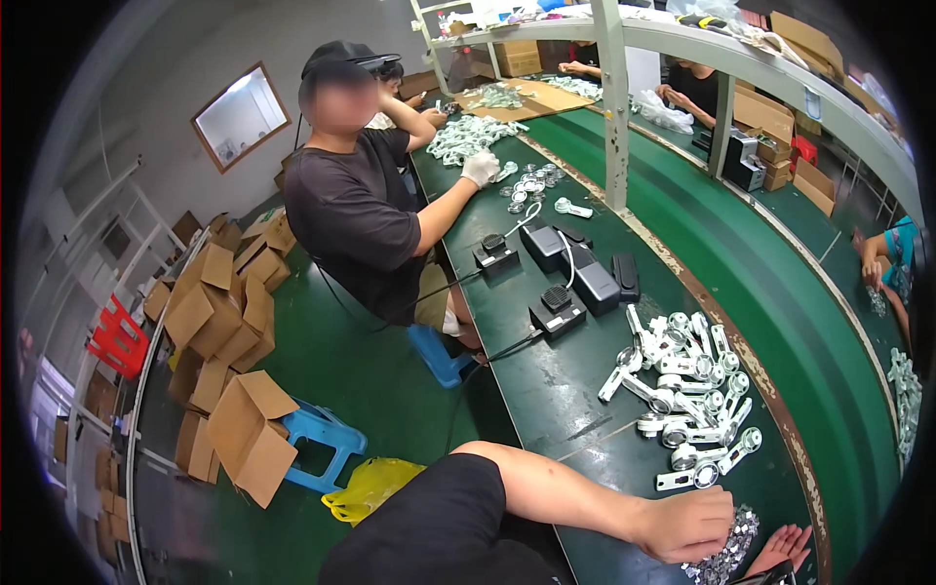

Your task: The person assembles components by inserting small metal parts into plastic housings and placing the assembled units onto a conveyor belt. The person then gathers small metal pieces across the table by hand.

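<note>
My left hand (pixel 690 525) is over a heap of small shiny metal pieces (pixel 738 539) at the near end of the dark green table. Its fingers curl downward and closed; whatever is between them is hidden. Right beside the heap, my right hand (pixel 783 548) has its fingers stretched apart, with nothing visible in them; the lower picture edge cuts off its arm. Just beyond my left hand lies a loose pile of white plastic parts (pixel 694 369), each with a round ringed head and a flat handle.
Black box-shaped devices with cables (pixel 590 278) stand farther along the table (pixel 546 390). A co-worker (pixel 356 205) in a white glove sits on the left, near more white parts (pixel 473 139). A metal shelf post (pixel 611 107) rises beside the green belt (pixel 682 214). Cardboard boxes (pixel 249 434) and a blue stool (pixel 327 444) occupy the floor.
</note>
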{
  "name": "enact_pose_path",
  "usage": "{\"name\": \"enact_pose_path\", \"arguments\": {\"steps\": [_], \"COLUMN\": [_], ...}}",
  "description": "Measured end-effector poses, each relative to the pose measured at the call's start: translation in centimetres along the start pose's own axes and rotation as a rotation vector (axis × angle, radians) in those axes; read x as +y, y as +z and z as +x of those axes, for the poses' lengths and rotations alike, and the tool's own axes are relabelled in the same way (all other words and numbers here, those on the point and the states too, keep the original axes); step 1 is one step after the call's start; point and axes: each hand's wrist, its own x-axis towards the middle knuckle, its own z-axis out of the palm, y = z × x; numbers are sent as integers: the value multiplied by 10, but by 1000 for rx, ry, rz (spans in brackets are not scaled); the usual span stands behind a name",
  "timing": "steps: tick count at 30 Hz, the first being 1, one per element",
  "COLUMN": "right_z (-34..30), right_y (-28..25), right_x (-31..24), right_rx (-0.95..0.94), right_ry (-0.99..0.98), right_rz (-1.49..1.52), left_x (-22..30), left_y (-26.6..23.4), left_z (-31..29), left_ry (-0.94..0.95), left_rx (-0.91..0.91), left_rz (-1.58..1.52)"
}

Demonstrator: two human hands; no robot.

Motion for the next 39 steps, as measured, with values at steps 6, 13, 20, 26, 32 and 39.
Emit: {"name": "enact_pose_path", "arguments": {"steps": [6, 13, 20, 26, 32, 39], "right_z": [-5, -8, -5, -12, -17, 2], "right_y": [9, 24, 18, 52, 49, 36], "right_x": [3, 7, 1, 30, 28, 40], "right_rx": [34, -21, -158, 95, 185, -5], "right_ry": [27, 28, 18, -17, -13, 143], "right_rz": [35, -64, -97, -53, -25, 191], "left_x": [-7, 1, -6, -7, -8, -9], "left_y": [-11, -13, -15, -25, -21, -26], "left_z": [-18, -16, -10, -17, -11, -22], "left_ry": [76, 68, 4, -133, -213, -283], "left_rx": [-59, -83, -126, -235, -298, -264], "left_rz": [-33, -153, -135, -161, -173, 53]}}
